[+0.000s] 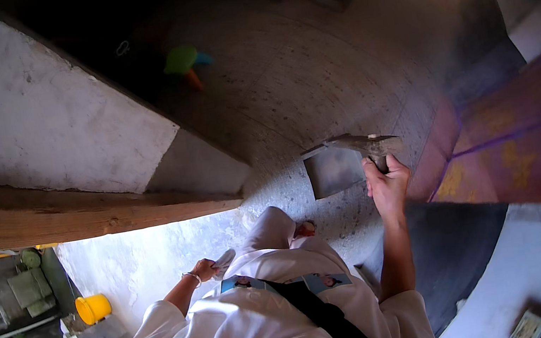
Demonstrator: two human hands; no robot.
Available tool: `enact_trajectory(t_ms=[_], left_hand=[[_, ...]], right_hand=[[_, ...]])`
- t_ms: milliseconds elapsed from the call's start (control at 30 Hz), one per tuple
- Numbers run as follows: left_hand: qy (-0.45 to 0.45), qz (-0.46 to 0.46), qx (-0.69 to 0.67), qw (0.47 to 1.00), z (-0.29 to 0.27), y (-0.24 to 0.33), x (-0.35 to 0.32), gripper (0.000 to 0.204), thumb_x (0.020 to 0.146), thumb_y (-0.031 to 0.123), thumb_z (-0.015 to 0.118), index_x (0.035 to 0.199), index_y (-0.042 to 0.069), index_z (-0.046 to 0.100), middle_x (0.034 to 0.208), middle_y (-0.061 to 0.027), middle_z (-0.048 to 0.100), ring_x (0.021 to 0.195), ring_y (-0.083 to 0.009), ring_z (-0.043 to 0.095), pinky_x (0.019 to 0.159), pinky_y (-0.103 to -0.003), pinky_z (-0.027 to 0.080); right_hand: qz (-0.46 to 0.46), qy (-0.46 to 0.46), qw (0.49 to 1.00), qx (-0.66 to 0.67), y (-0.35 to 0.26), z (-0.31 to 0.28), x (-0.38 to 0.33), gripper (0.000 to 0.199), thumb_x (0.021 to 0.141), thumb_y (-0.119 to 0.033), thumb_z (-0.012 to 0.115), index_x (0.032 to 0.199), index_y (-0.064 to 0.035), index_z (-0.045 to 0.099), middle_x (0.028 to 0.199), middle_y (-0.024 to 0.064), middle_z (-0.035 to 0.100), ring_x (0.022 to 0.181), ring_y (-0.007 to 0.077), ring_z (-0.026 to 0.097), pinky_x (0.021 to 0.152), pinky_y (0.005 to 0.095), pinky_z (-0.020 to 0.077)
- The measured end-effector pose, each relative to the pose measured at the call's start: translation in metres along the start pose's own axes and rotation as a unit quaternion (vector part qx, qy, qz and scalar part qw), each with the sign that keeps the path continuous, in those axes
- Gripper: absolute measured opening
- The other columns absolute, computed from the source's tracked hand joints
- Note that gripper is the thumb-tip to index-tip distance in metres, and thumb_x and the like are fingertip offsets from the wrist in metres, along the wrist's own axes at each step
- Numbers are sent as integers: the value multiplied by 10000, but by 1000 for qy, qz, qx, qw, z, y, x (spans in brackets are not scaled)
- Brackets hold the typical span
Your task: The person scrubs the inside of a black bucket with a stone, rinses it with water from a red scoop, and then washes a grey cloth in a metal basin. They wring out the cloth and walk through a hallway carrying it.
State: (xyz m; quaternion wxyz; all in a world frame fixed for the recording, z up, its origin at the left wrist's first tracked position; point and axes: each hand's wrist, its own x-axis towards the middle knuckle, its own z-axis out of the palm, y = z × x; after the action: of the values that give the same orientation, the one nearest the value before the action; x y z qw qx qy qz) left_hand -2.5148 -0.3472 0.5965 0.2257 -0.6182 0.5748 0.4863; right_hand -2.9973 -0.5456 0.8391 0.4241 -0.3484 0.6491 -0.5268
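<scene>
My right hand [387, 181] is raised in front of my body, its fingers closed round a worn brownish bar, part of a square grey pan-like thing [334, 171]. That thing has a thin dark rim and a flat grey face; its exact kind is unclear. Lower and to the left, my left hand [205, 269], with a bracelet at the wrist, is closed on a pale flat object [225, 259]. This object lies close to my light trousers [270, 230], and its kind cannot be made out.
A doorway with a wooden frame [91, 210] and white wall [37, 100] stands at left. Beyond it sits a yellow bucket [93, 309]. A small green-topped stool [181, 60] is on the dark floor ahead. A reddish patterned sheet [509, 143] hangs or lies at right.
</scene>
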Motion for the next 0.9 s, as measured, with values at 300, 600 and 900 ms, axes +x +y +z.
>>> enact_trajectory(t_ms=[300,600,900], left_hand=[[67,63,-128,988,58,-38,77,233,769,289,532,778,92,657,762,-164,631,751,-338,613,692,-412,485],[105,130,-79,983,-3,-78,140,182,781,254,517,818,111,622,786,-125,631,732,-289,613,678,-394,490],[112,-6,-152,982,-42,22,79,307,746,330,609,901,65,611,777,-121,621,739,-240,597,673,-338,474]], right_hand=[[-54,-196,972,-120,-28,96,101,160,756,-75,639,724,35,527,572,4,497,538,66,422,461,266,355],[-194,-435,826,-301,-102,264,201,348,735,-180,659,988,49,593,657,183,578,577,210,564,541,319,452],[-386,-589,616,-354,-54,398,273,467,779,-293,617,1141,-10,535,754,201,608,690,292,603,615,388,485]])
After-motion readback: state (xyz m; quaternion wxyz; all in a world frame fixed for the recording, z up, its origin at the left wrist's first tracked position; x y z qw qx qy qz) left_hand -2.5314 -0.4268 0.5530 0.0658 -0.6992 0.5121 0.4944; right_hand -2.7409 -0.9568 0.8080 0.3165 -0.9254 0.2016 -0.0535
